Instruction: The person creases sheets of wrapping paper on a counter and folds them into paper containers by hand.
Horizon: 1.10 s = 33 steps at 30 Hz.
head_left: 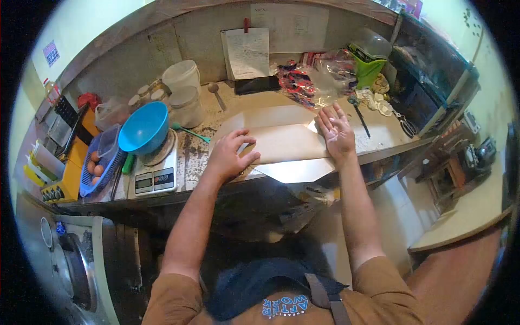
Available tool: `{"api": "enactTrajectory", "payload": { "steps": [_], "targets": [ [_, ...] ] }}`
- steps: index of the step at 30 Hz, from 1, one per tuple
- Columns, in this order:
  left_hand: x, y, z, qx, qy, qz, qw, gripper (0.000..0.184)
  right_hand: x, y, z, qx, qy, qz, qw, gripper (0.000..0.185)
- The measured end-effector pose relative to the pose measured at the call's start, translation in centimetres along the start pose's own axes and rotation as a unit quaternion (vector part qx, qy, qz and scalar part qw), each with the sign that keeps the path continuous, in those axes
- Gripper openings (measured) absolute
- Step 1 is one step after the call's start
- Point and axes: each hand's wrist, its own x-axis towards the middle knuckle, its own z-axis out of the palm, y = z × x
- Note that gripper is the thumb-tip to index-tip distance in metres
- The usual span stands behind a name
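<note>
A tan sheet of folded card or stiff paper [290, 143] lies on the counter in front of me. A pale flap [298, 170] of it juts over the counter's front edge and shines in the light. My left hand [232, 154] rests at the card's left end, thumb apart from the fingers. At the right end, my right hand [337, 131] is turned palm up with fingers stretched out, its edge against the card; whitish patches show on the palm. Neither hand is closed around anything.
Left of the card are a kitchen scale [157, 179], a blue bowl [144, 127], a green spoon [190, 131] and a basket [101, 157] with eggs. Behind lie a dark phone-like slab [257, 85] and plastic packets [303, 81]. Scissors [406, 125] lie at right.
</note>
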Motion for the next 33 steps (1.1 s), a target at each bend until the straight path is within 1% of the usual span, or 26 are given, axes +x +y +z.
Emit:
{"api": "enactTrajectory", "payload": {
  "steps": [2,5,12,27,30,33],
  "targets": [
    [0.0,-0.2,0.0,-0.005,-0.008,0.001,1.0,0.039,-0.1,0.1,0.0,-0.006,-0.005,-0.002,1.0,0.073],
    [0.0,-0.2,0.1,-0.001,-0.013,-0.007,1.0,0.038,-0.2,0.0,0.1,-0.023,-0.008,-0.001,1.0,0.074],
    [0.0,-0.3,0.2,-0.002,-0.013,-0.009,1.0,0.039,-0.2,0.0,0.2,-0.03,-0.014,0.002,0.999,0.069],
    [0.2,0.0,0.0,0.01,-0.008,0.001,1.0,0.037,-0.3,-0.1,0.3,-0.029,-0.028,0.003,0.999,0.064],
    [0.1,-0.2,0.2,0.007,0.0,0.006,1.0,0.037,-0.3,-0.1,0.4,-0.029,-0.034,0.006,0.999,0.066],
    [0.1,0.0,0.1,0.005,-0.002,-0.003,1.0,0.037,-0.6,-0.1,1.0,-0.038,-0.005,-0.013,0.999,0.043]
  ]
}}
